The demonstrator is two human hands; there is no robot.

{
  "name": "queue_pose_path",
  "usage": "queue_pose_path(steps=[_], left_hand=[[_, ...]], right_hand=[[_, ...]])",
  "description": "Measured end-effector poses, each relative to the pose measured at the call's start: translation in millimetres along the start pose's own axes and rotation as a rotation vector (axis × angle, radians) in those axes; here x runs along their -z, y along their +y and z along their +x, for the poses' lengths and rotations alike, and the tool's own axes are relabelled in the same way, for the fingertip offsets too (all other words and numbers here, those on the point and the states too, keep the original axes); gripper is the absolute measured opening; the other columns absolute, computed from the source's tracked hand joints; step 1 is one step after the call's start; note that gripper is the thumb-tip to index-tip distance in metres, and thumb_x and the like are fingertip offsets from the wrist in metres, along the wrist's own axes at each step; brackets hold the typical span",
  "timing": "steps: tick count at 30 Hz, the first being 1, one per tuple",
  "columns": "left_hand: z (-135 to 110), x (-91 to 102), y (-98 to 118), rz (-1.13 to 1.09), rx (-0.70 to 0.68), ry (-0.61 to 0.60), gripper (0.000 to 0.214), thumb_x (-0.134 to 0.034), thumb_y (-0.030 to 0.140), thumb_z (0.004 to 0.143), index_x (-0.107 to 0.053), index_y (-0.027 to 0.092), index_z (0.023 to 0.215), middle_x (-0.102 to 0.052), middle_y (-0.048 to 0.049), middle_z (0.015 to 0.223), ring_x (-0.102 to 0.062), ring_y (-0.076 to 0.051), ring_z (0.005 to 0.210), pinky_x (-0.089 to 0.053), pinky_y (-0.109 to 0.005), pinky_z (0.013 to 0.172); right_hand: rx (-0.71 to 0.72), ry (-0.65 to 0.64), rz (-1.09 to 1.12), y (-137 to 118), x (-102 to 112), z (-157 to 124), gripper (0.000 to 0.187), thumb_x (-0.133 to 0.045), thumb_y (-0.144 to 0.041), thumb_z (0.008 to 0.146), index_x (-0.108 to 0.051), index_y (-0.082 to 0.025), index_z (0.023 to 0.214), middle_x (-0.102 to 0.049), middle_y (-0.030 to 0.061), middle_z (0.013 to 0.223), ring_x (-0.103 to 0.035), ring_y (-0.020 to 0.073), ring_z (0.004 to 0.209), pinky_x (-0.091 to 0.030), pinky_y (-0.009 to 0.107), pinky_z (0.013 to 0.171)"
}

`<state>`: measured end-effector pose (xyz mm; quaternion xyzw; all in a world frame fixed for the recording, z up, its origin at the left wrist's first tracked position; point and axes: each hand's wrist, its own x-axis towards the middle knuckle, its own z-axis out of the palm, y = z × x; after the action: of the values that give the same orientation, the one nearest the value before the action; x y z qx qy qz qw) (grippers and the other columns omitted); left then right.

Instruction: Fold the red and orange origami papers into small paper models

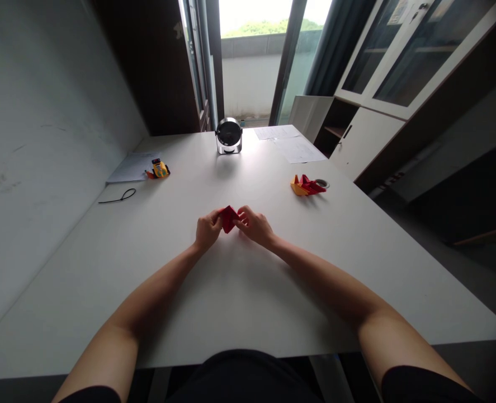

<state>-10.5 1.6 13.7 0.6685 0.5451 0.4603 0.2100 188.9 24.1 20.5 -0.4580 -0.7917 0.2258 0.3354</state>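
Observation:
Between my two hands, just above the white table (239, 302), is a small piece of folded red paper (230, 219) in a diamond shape. My left hand (208, 228) pinches its left side between thumb and fingers. On the opposite side, my right hand (254, 224) grips the right corner with thumb and fingertips. Farther off to the right lies a group of folded red and orange paper pieces (308, 186). A grey roll of tape (322, 183) sits right behind them.
A round black fan (228, 134) on a metal stand is at the far edge. Printed sheets (300, 150) lie at the back right. A yellow toy (159, 169), a paper stack (130, 168) and a black cable tie (119, 197) lie at left, near the wall (33, 140).

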Motion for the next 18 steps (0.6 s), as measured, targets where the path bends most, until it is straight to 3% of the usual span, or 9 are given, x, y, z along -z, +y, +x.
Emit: queue_pose_path(steps=[6,13,18], left_hand=[[-1,-2.9,-2,-0.116,0.027,-0.047,0.038,-0.053,0.023,0.092,-0.07,0.025,0.126,-0.078,-0.0037,0.097,-0.067,-0.015,0.071,-0.052,-0.027,0.069],[6,-7.3,-21,-0.497,0.184,-0.152,0.043,-0.054,0.024,0.085,-0.069,0.015,0.125,-0.076,-0.0077,0.096,-0.067,-0.014,0.067,-0.057,-0.029,0.066],[8,-5.3,-23,-0.587,0.213,-0.186,0.04,-0.055,0.028,0.084,-0.072,0.012,0.118,-0.076,-0.0104,0.096,-0.07,-0.018,0.072,-0.059,-0.034,0.072]], right_hand=[[0.013,0.056,0.115,3,0,-1,0.023,-0.056,-0.044,0.096,-0.062,-0.026,0.11,-0.077,0.0022,0.09,-0.07,0.0171,0.072,-0.052,0.028,0.071],[-0.043,0.05,0.558,22,-5,8,0.034,-0.064,-0.053,0.087,-0.066,-0.022,0.101,-0.073,0.0024,0.085,-0.069,0.0173,0.076,-0.06,0.033,0.069],[-0.061,0.033,0.723,25,-2,11,0.041,-0.068,-0.058,0.083,-0.067,-0.019,0.096,-0.072,0.0051,0.088,-0.069,0.0194,0.083,-0.063,0.036,0.073]])
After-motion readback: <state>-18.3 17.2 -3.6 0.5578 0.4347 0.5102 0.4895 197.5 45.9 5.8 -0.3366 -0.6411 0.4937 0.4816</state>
